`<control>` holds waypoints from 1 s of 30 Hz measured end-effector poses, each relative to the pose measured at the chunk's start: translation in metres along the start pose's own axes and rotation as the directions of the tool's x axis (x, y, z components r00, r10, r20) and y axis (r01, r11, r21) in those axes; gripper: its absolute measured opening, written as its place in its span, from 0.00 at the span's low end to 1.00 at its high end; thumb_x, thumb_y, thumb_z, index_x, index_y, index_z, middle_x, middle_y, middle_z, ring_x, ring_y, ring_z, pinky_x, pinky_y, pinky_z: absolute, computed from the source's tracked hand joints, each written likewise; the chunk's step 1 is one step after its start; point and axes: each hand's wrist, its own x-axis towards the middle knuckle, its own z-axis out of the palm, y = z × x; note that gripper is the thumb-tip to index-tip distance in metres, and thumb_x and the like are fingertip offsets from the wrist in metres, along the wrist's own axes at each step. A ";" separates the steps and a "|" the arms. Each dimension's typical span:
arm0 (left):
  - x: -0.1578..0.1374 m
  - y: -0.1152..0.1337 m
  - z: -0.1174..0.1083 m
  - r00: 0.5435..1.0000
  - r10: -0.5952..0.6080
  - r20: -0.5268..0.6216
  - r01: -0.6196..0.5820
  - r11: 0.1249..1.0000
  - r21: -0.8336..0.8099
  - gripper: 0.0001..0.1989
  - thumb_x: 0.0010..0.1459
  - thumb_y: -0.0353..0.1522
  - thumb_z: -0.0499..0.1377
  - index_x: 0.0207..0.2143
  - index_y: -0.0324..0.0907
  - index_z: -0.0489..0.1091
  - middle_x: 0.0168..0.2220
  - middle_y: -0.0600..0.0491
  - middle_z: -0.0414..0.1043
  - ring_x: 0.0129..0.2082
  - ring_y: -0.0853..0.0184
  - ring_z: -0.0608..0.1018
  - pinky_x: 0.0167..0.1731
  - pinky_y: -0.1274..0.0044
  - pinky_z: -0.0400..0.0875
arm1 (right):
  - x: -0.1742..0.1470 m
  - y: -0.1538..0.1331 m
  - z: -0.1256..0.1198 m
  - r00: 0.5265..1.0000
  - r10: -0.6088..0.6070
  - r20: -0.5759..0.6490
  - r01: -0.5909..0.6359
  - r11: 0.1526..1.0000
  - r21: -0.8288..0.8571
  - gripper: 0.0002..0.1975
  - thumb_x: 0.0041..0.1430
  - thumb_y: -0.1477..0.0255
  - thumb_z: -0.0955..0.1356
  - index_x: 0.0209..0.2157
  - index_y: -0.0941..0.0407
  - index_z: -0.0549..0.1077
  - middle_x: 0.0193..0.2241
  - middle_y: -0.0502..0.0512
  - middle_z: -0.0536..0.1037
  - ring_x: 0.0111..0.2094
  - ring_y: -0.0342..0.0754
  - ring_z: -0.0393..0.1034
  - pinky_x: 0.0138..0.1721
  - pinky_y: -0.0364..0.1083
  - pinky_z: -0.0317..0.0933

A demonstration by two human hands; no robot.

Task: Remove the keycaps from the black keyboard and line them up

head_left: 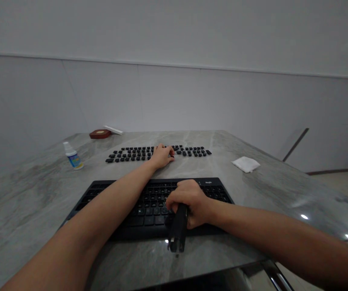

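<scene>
My left hand (pixel 161 157) reaches over the loose black keycaps (pixel 133 153) laid out in rows on the table. Its fingers are bent and apart, with the tips among the keycaps. Below it lies a black keyboard (pixel 152 220) with many of its keycaps off and the lower wide keys still on. My right hand (pixel 190 200), closed in a fist above the keyboard's right half, grips a black elongated tool (pixel 179 228). The tool's near end points toward me, past the keyboard's front edge. What lies at its far end is hidden by my fingers.
A white spray bottle (pixel 73 157) with a blue label stands at the left. Behind it are a dark red box (pixel 99 134) and a white flat strip (pixel 113 130). A folded white tissue (pixel 246 164) lies to the right on the marble table (pixel 271 190). A wall rises behind.
</scene>
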 end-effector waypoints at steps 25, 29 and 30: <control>-0.113 0.059 -0.063 0.929 0.364 -0.069 -0.367 0.930 -0.027 0.07 0.60 0.27 0.53 0.35 0.38 0.70 0.30 0.49 0.74 0.29 0.65 0.74 0.29 0.77 0.65 | 0.006 0.009 -0.047 0.922 0.241 0.304 -0.260 0.965 0.024 0.11 0.51 0.78 0.65 0.38 0.58 0.73 0.15 0.43 0.65 0.16 0.39 0.55 0.22 0.39 0.49; -0.135 0.054 -0.061 0.929 0.369 -0.017 -0.367 0.915 -0.168 0.07 0.54 0.25 0.53 0.31 0.38 0.70 0.18 0.56 0.65 0.18 0.71 0.67 0.21 0.80 0.58 | 0.009 0.004 -0.048 0.848 0.283 0.448 -0.177 0.948 -0.263 0.07 0.52 0.73 0.66 0.34 0.57 0.75 0.18 0.49 0.71 0.19 0.41 0.60 0.23 0.42 0.46; -0.133 0.053 -0.062 0.901 0.432 0.020 -0.415 0.876 -0.244 0.07 0.52 0.24 0.53 0.30 0.38 0.70 0.17 0.57 0.64 0.18 0.72 0.66 0.21 0.80 0.58 | 0.010 0.002 -0.048 0.842 0.289 0.456 -0.144 0.934 -0.326 0.06 0.52 0.72 0.66 0.31 0.58 0.75 0.19 0.51 0.73 0.19 0.42 0.62 0.23 0.43 0.46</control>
